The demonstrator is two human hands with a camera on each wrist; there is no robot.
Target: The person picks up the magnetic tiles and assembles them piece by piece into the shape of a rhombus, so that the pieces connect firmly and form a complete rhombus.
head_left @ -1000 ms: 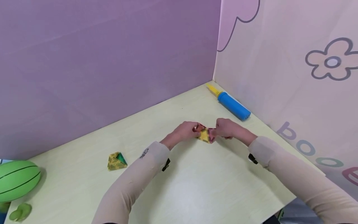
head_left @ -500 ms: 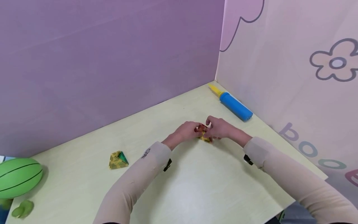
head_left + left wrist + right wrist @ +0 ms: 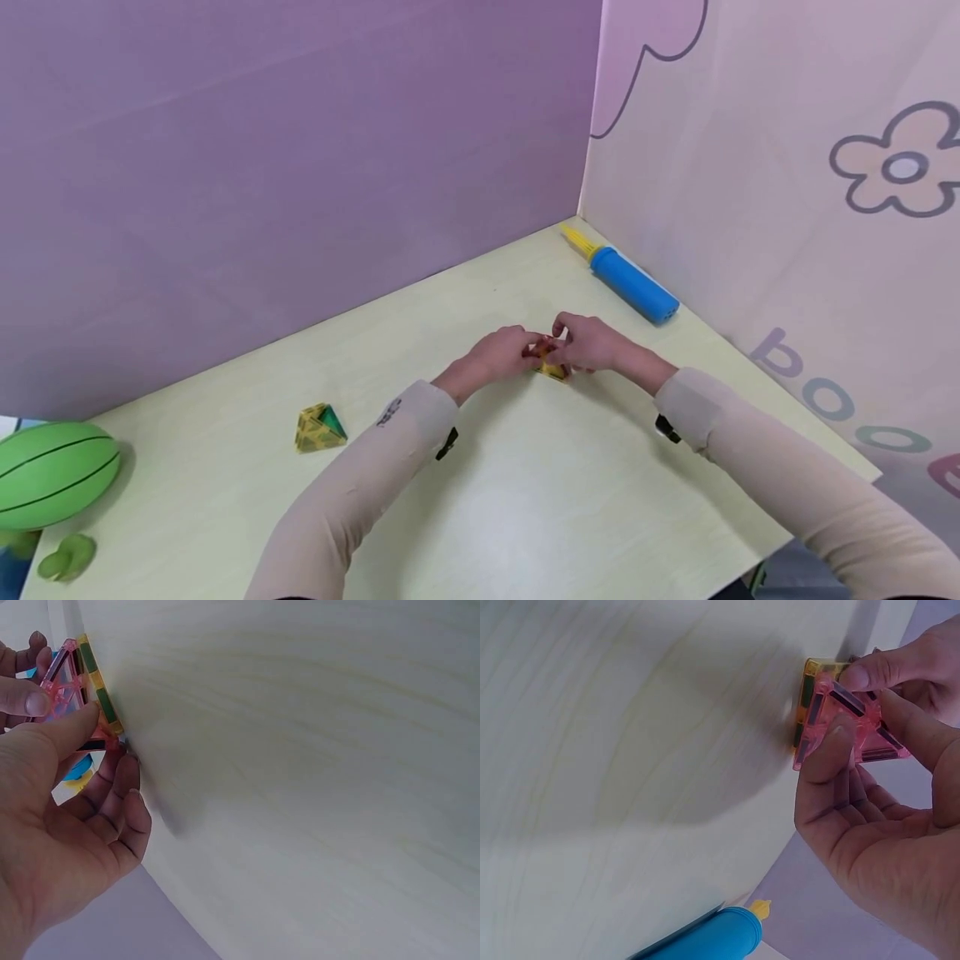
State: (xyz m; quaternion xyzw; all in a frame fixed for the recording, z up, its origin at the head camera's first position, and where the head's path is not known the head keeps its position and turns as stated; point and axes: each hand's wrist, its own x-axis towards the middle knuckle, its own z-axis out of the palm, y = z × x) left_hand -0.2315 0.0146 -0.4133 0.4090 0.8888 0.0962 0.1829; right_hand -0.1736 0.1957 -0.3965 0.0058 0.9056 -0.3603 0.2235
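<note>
Both hands meet over a small pyramid of translucent triangular magnetic tiles on the table. A yellow tile [image 3: 555,372] shows at its base, and a pink tile [image 3: 831,712] stands tilted up against it. My left hand [image 3: 497,357] pinches the left side of the pyramid, thumb and fingers at the tile edges. My right hand [image 3: 594,343] pinches the pink tile between thumb and fingers. Much of the pyramid is hidden behind fingers in the head view. In the left wrist view, the yellow tile's edge [image 3: 101,686] lies close to the tabletop.
A yellow and green tile pyramid [image 3: 318,428] stands to the left. A blue hand pump [image 3: 633,286] with a yellow nozzle lies by the right wall. A green ball [image 3: 56,475] and a small green object [image 3: 69,557] are at far left. Walls back the table [image 3: 510,500].
My right hand has moved left, bringing the pink tile up toward the others, so the spread tiles now stand closer together. My left fingers have closed in near the top.
</note>
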